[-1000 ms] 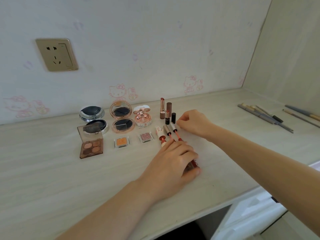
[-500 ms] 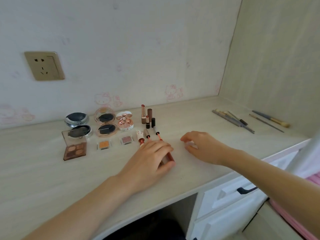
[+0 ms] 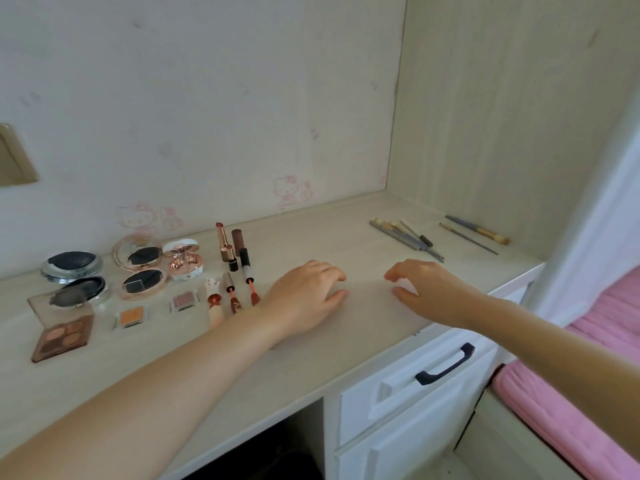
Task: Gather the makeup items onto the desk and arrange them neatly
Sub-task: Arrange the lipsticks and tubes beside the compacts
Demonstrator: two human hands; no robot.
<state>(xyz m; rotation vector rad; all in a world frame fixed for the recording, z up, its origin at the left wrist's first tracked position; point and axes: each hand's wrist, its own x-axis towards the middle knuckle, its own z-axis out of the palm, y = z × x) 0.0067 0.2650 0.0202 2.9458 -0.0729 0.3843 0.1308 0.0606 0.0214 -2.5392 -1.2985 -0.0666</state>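
Makeup lies in rows on the left of the pale wooden desk (image 3: 346, 327): round compacts (image 3: 138, 254), a brown eyeshadow palette (image 3: 64, 336), two small square pans (image 3: 133, 317), upright lipsticks (image 3: 225, 242) and three lip glosses (image 3: 232, 299) lying flat. My left hand (image 3: 304, 296) hovers palm down just right of the lip glosses, fingers apart and holding nothing. My right hand (image 3: 426, 289) hangs over the desk's middle, fingers curled loosely, nothing in it. A bundle of makeup brushes (image 3: 408, 235) and two separate brushes (image 3: 474, 233) lie at the far right.
A wall with cartoon cat prints backs the desk, and a side panel (image 3: 502, 116) closes off its right end. White drawers with a dark handle (image 3: 446, 365) sit under the front edge. A pink mattress (image 3: 571, 393) lies to the right. A wall socket (image 3: 14, 157) shows at far left.
My left hand has lifted off the lip glosses and shifted right, leaving them on the desk. My right hand has moved right, away from the lipsticks. The view has turned right.
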